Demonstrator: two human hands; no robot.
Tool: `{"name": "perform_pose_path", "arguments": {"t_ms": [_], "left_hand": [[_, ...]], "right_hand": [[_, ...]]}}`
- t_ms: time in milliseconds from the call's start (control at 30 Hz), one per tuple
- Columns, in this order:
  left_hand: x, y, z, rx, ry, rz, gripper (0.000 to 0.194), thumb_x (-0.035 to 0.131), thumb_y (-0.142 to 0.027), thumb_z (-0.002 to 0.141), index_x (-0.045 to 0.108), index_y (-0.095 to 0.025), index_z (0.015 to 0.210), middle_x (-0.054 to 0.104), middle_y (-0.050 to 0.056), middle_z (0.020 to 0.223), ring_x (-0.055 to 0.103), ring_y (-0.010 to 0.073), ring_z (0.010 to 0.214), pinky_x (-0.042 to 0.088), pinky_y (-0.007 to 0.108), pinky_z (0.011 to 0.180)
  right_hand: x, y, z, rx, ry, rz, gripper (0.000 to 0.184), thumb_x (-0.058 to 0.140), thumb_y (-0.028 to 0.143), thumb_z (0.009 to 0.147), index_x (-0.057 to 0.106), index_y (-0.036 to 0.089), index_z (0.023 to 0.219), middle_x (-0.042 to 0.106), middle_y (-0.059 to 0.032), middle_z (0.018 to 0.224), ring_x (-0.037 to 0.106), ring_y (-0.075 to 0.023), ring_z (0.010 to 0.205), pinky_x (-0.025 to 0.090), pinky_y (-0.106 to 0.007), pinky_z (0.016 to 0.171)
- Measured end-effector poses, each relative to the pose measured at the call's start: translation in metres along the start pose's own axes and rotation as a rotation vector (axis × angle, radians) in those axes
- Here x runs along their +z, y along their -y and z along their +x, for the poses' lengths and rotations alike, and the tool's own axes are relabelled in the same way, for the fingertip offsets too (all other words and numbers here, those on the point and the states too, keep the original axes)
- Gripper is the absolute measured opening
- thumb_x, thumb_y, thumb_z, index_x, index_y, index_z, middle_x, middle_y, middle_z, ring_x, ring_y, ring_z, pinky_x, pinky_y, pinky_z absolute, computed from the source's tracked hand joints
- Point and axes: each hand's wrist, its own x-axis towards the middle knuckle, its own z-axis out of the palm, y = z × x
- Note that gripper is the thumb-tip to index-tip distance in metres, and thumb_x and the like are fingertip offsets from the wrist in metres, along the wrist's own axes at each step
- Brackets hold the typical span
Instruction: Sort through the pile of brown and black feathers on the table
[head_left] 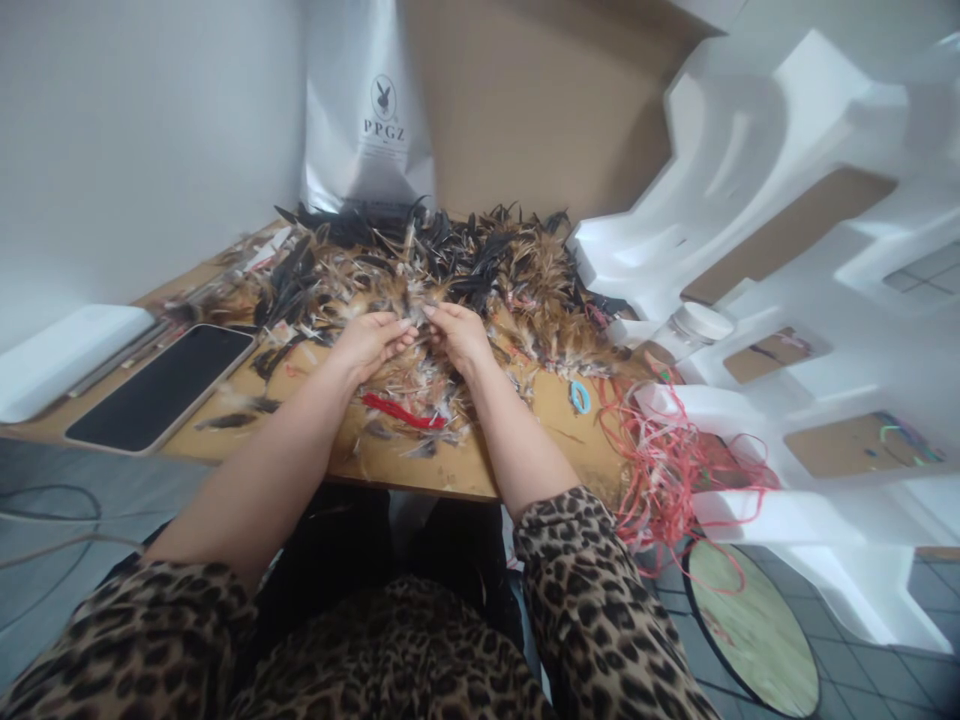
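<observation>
Over the middle of the table, my left hand point(373, 343) and my right hand point(459, 338) are close together with a small gap between their fingertips. Each is closed in a pinch. Brown-and-grey feathers point(409, 298) show at the fingertips of both hands; how many each one grips is too blurred to tell. Behind them spreads a wide heap of black feathers point(480, 262) and brown feathers point(536, 262). Pale fluff and loose feather bits lie beneath the hands. Close to the front edge, below my fingers, lies a bundle of red strands point(405, 411).
A phone point(161, 388) and a white box point(71, 350) lie at the left. To the right are a light blue ring point(580, 397), tangled red string point(660, 480), a lidded jar point(697, 328) and large white foam pieces point(739, 150). A silver bag point(367, 140) stands behind the heap.
</observation>
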Motion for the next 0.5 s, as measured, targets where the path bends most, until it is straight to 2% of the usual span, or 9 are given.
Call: {"name": "perform_pose_path", "arguments": {"t_ms": [133,267,500], "left_hand": [[-0.0026,-0.003,-0.0003,-0.079,0.002,-0.146,0.007,0.06,-0.002,0.075,0.061,-0.007,0.07,0.069,0.01,0.072,0.063,0.0086,0.054,0.046,0.012,0.043],[0.0002,-0.0033,-0.0034,-0.137,0.069,-0.154,0.005,0.063,-0.002,0.073,0.063,-0.006,0.076,0.07,0.013,0.077,0.067,0.0122,0.061,0.049,0.013,0.047],[0.0012,-0.0046,-0.0027,-0.147,0.047,-0.257,0.012,0.056,0.001,0.077,0.063,-0.007,0.071,0.066,0.007,0.066,0.06,0.0056,0.052,0.048,0.01,0.048]], "right_hand": [[0.0006,0.0024,-0.0014,0.013,-0.017,0.01,0.026,0.076,0.031,0.059,0.054,0.016,0.062,0.049,0.0074,0.047,0.038,-0.0026,0.042,0.029,-0.015,0.039],[0.0037,0.0026,-0.0047,0.001,-0.048,-0.018,0.024,0.074,0.03,0.063,0.053,0.017,0.063,0.049,0.008,0.044,0.038,-0.0032,0.039,0.027,-0.016,0.038],[0.0053,-0.0008,-0.0039,-0.012,-0.006,-0.013,0.026,0.076,0.032,0.06,0.055,0.015,0.062,0.053,0.0067,0.047,0.04,-0.0023,0.04,0.029,-0.015,0.039]]}}
